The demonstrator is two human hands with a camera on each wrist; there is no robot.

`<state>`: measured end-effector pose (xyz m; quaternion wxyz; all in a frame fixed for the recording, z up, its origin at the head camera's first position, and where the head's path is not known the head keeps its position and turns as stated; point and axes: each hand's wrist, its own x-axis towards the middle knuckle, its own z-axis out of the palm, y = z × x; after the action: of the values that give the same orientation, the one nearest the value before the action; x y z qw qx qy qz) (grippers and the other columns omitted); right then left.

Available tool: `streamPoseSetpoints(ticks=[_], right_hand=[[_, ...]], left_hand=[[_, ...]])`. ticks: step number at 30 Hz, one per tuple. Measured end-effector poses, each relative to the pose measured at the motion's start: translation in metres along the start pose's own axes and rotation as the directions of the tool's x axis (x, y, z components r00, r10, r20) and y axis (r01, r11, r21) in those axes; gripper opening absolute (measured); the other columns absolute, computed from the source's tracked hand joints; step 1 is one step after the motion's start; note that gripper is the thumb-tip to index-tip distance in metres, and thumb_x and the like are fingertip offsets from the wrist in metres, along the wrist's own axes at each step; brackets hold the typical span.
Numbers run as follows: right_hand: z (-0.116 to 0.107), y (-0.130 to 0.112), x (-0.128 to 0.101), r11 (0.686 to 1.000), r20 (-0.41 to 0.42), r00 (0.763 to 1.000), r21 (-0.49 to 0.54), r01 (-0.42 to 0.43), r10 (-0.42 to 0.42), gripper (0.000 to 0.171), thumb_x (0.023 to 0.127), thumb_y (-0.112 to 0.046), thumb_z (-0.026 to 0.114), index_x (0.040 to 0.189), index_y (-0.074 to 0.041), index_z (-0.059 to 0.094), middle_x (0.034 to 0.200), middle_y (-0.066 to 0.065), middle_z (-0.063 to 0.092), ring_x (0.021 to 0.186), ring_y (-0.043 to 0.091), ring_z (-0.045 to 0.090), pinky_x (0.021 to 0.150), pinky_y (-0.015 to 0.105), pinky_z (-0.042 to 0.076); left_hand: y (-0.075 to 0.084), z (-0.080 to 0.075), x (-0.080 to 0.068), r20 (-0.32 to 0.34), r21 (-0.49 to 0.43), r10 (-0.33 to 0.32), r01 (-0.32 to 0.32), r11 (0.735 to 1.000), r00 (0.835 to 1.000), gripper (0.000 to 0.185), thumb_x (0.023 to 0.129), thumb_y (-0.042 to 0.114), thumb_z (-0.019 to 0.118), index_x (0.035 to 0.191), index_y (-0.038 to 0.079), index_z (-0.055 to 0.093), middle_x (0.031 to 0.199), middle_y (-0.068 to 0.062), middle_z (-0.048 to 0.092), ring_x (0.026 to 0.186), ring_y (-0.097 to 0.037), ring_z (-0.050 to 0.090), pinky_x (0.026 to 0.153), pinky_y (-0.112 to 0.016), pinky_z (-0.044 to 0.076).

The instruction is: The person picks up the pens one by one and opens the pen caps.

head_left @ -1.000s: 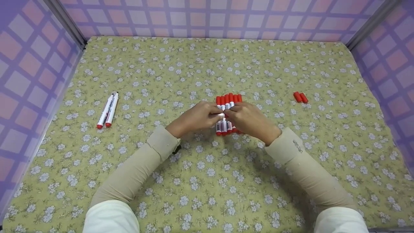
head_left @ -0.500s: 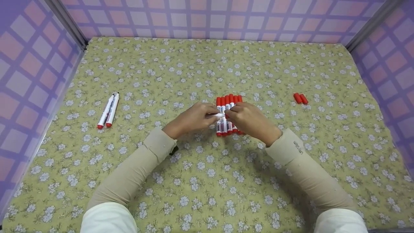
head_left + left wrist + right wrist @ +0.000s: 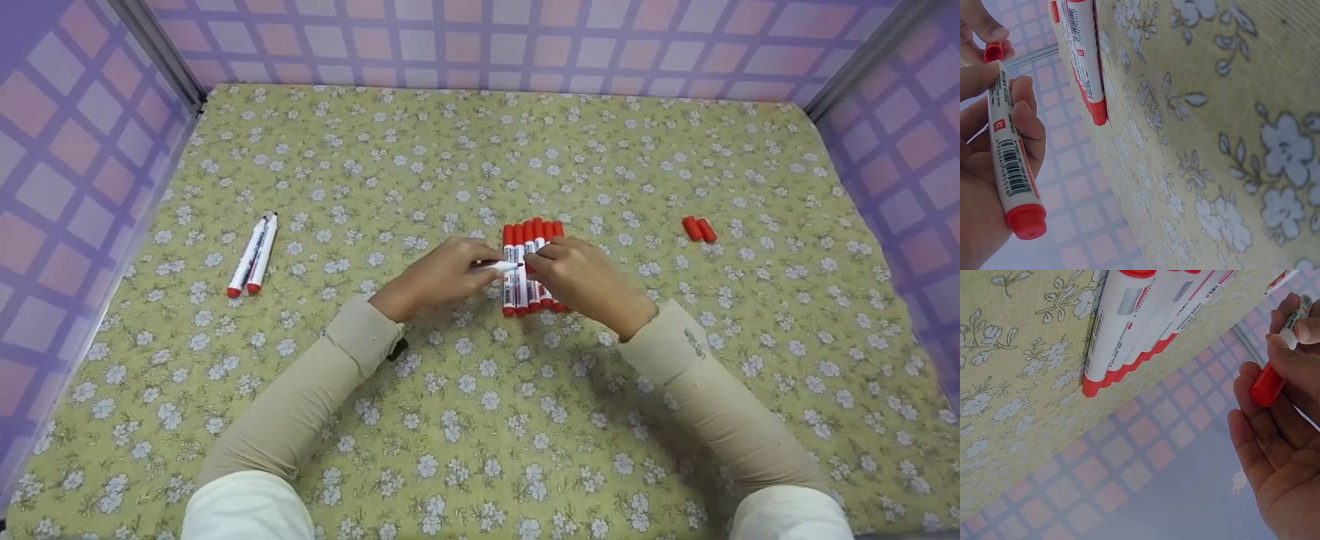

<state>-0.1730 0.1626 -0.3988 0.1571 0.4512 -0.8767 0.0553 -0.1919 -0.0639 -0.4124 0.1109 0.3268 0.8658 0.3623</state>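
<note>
Far left on the floral cloth (image 3: 465, 150): two uncapped markers (image 3: 252, 255) lying side by side, touching, well apart from everything else. Centre-left: left hand (image 3: 442, 274) has its fingers curled round a white marker (image 3: 1012, 152) — red end plug at the back, tip end pointing right toward the other hand. Right behind the hands: row of capped red markers (image 3: 531, 240) packed side by side on the cloth, caps away from the person, the hands covering the row's middle in the head view. Right hand (image 3: 581, 279) pinches a red cap (image 3: 1267, 385) just at the marker's tip; cap looks off or barely seated — can't tell which. Far right: two loose red caps (image 3: 698, 228), touching, well apart. Purple checked walls (image 3: 480, 41) on three sides.
</note>
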Motion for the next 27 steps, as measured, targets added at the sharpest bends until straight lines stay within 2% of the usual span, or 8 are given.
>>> streamPoseSetpoints(ticks=[8, 13, 17, 22, 27], right_hand=[[0.001, 0.001, -0.002, 1.000, -0.002, 1.000, 0.003, -0.004, 0.004, 0.009, 0.089, -0.006, 0.067, 0.093, 0.000, 0.072, 0.083, 0.012, 0.071, 0.070, 0.023, 0.064, 0.070, 0.034, 0.056], [0.001, 0.001, -0.002, 1.000, 0.001, 1.000, 0.010, -0.007, 0.007, 0.010, 0.090, -0.007, 0.066, 0.093, 0.000, 0.072, 0.083, 0.012, 0.071, 0.070, 0.023, 0.064, 0.071, 0.034, 0.056], [0.002, 0.001, -0.002, 1.000, -0.004, 1.000, 0.019, -0.010, 0.010, 0.011, 0.090, -0.007, 0.066, 0.095, 0.000, 0.073, 0.084, 0.012, 0.072, 0.071, 0.024, 0.065, 0.071, 0.034, 0.056], [0.002, 0.001, -0.003, 0.999, -0.004, 1.000, 0.032, -0.017, 0.018, 0.013, 0.090, -0.007, 0.067, 0.098, 0.000, 0.073, 0.087, 0.013, 0.072, 0.074, 0.024, 0.065, 0.073, 0.034, 0.056], [0.002, 0.001, -0.004, 0.999, 0.001, 1.000, 0.031, -0.017, 0.017, 0.013, 0.090, -0.007, 0.066, 0.098, 0.000, 0.073, 0.087, 0.013, 0.072, 0.075, 0.024, 0.065, 0.073, 0.033, 0.056]], left_hand=[[-0.005, -0.004, -0.005, -0.017, -0.024, -0.051, 0.051, 0.998, 0.999, 0.027, 0.097, 0.024, 0.058, 0.118, 0.009, 0.069, 0.102, -0.004, 0.068, 0.082, -0.014, 0.057, 0.073, -0.029, 0.050], [-0.009, -0.008, -0.010, -0.009, -0.066, -0.111, 0.110, 0.992, 0.994, 0.028, 0.098, 0.023, 0.056, 0.119, 0.008, 0.068, 0.102, -0.004, 0.066, 0.078, -0.016, 0.055, 0.070, -0.030, 0.049], [-0.012, -0.012, -0.012, -0.014, -0.074, -0.125, 0.123, 0.990, 0.992, 0.029, 0.099, 0.023, 0.055, 0.120, 0.007, 0.067, 0.101, -0.006, 0.066, 0.075, -0.016, 0.054, 0.067, -0.030, 0.047], [-0.019, -0.018, -0.014, -0.047, -0.065, -0.127, 0.124, 0.990, 0.991, 0.029, 0.098, 0.022, 0.056, 0.118, 0.005, 0.068, 0.101, -0.010, 0.069, 0.073, -0.016, 0.055, 0.068, -0.030, 0.047], [-0.024, -0.023, -0.018, -0.083, -0.098, -0.182, 0.173, 0.980, 0.980, 0.029, 0.097, 0.021, 0.057, 0.119, 0.004, 0.068, 0.105, -0.012, 0.068, 0.076, -0.017, 0.055, 0.066, -0.029, 0.046]])
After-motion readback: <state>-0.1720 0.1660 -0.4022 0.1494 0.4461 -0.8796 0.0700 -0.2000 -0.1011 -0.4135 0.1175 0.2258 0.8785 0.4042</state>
